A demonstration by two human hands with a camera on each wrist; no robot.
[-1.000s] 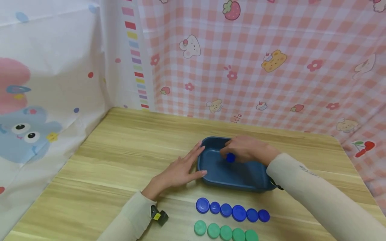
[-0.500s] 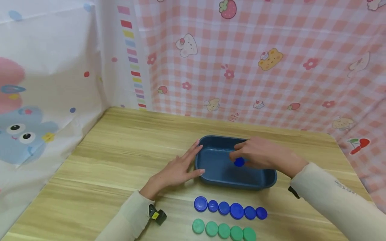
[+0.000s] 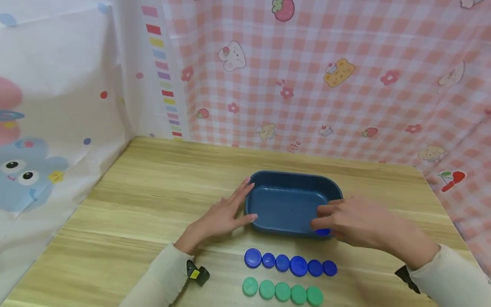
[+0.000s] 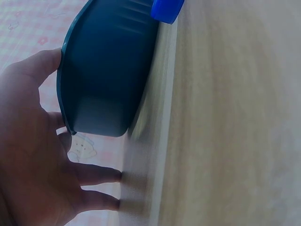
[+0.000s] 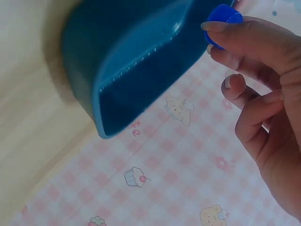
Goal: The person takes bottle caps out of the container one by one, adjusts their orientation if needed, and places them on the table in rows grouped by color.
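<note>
A dark blue rectangular tray stands on the wooden table. My left hand rests against its left end, fingers straight and spread, with the thumb and fingertips at the rim. Above the tray's near right corner, my right hand pinches a blue bottle cap between thumb and fingers; in the head view most of this cap is hidden by the fingers. In front of the tray lies a row of several blue caps of differing sizes. Nearer still is a row of several green caps.
The wooden table reaches back to a pink checked cloth. A white cloth with cartoon prints hangs along the left. A black wrist strap mount sits on the left cuff.
My right hand has carried the blue cap from inside the tray rightward and toward me, to its near right corner. My left hand stays at the tray's left end.
</note>
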